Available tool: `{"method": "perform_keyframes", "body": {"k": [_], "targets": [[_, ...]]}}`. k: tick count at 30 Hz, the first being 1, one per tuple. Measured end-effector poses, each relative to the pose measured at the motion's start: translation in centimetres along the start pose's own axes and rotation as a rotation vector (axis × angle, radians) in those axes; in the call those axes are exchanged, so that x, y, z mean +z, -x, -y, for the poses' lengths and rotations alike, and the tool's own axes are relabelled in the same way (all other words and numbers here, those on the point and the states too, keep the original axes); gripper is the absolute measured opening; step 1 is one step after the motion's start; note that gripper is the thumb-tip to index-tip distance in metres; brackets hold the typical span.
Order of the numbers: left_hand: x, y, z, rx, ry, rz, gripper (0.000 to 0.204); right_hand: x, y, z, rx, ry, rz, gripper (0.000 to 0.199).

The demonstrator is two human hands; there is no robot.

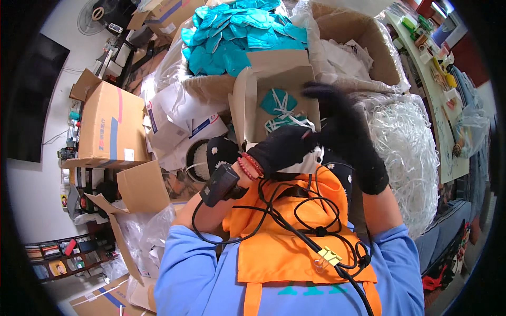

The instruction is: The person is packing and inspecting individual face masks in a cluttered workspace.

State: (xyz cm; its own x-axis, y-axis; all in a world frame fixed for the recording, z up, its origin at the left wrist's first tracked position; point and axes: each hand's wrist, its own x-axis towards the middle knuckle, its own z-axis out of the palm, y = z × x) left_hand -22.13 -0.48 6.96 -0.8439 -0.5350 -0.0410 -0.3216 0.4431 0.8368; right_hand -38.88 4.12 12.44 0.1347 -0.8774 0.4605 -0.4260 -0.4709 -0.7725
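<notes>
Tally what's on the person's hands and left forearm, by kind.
Black gloves: 2, left hand and right hand
Red bead bracelets: 2
Black strapped device: 1
Total: 5

The right hand [345, 134] is motion-blurred; the left hand [284, 150] hides its fingertips.

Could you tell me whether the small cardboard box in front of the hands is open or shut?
Open: the small cardboard box has its flap raised, with teal masks visible inside.
</notes>
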Motion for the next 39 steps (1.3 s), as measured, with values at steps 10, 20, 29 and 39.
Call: {"method": "perform_keyframes", "body": {"k": [10, 20, 29, 39], "targets": [[-2.0, 1.6, -1.0, 0.002, -0.101, 0.083, 0.024, 1.3, 3.0, -1.4, 0.543, -0.090, 0.536, 0.032], [-2.4, 2.2, -1.3, -0.075, 0.259, 0.100, 0.019, 0.1, 4.8, -4.2, 0.442, -0.131, 0.609, 0.017], [-0.8, 2.9, 1.5, 0.061, -0.153, 0.045, 0.021, -0.6, 4.2, -5.0, 0.328, 0.024, 0.146, 0.021], [0.1, 1.4, 1.6, 0.524, -0.491, 0.021, 0.017, 3.7, 5.2, -1.5, 0.275, -0.035, 0.257, 0.038]]}}
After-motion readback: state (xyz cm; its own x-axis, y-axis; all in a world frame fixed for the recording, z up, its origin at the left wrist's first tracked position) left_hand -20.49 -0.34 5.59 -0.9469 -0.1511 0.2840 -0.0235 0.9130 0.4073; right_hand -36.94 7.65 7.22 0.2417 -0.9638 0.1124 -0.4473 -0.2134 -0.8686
